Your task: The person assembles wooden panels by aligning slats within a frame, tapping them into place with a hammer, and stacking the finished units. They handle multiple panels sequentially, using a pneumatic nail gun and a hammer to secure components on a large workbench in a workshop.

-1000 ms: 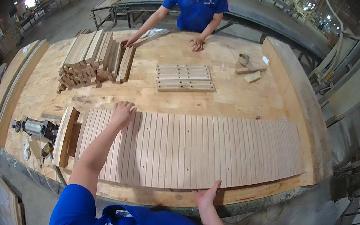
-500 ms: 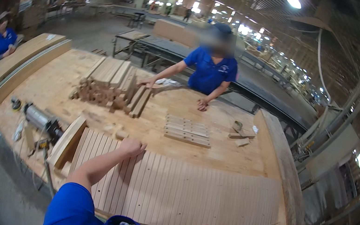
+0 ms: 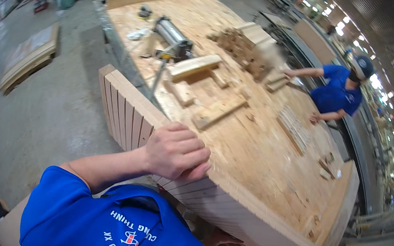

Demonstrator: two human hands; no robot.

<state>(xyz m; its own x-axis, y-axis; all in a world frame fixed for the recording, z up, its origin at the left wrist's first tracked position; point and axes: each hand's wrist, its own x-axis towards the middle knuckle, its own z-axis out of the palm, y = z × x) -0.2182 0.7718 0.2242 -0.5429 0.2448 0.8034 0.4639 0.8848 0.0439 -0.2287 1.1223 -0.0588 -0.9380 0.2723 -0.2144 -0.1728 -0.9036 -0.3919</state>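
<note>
A long slatted wooden panel [image 3: 245, 208] stands tilted up on its side along the near edge of the workbench, its grooved face turned toward me. My left hand [image 3: 178, 152] is closed over the panel's upper edge, knuckles up. Lower down, in shadow against the panel's underside, my right hand [image 3: 221, 237] holds the lower edge; it is partly hidden and its fingers are hard to make out.
On the workbench [image 3: 252, 162] lie a metal cylinder tool [image 3: 172, 35], wooden blocks [image 3: 193, 68], a loose board [image 3: 219, 111], stacked strips [image 3: 251, 41] and a small slatted piece [image 3: 293, 129]. Across it stands a co-worker [image 3: 338, 91], one hand at the strips. Stacked boards [image 3: 29, 58] lie on the floor at left.
The slatted panel has gone from lying flat on the workbench to tilted up on its near side. Both my hands moved with it, and my view has swung left.
</note>
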